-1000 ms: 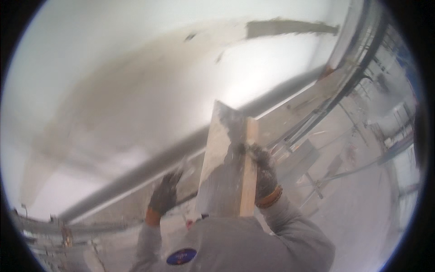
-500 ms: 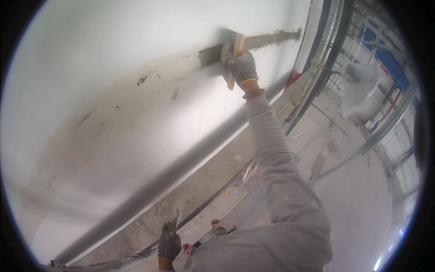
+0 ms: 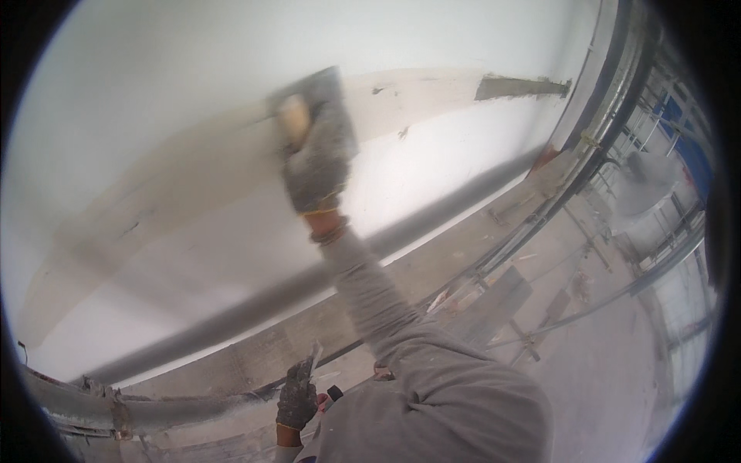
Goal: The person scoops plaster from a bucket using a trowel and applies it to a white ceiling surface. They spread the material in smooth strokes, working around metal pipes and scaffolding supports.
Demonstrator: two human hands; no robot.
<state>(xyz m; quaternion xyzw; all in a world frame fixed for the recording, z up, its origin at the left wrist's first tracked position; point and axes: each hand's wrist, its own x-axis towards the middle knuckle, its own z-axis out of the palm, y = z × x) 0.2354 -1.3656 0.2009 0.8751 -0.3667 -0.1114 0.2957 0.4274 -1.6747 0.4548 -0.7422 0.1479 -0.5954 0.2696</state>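
My right hand [image 3: 316, 162], in a grey dusty glove, is closed on the wooden handle of a flat rectangular trowel [image 3: 328, 89], which lies against the white wall [image 3: 193, 62] on a beige patched band [image 3: 417, 92]; the trowel is motion-blurred. A dark grey strip [image 3: 521, 88] runs along the wall to its right. My left hand [image 3: 296, 397], also gloved, is low at the bottom middle, closed on a thin pale bladed tool [image 3: 315, 357] pointing upward.
Below the wall runs a grey concrete ledge [image 3: 231, 363]. Metal rails and pipes [image 3: 610, 108] curve down the right side, with scaffolding and blue sheeting [image 3: 687, 147] beyond. A dusty floor [image 3: 594, 370] with boards and scattered pieces lies lower right; a large pipe [image 3: 69, 397] crosses lower left.
The trowel went from near my body up onto the wall's dark strip, then moved left along the band to the middle. My left hand stays low, holding its tool; the view has shifted.
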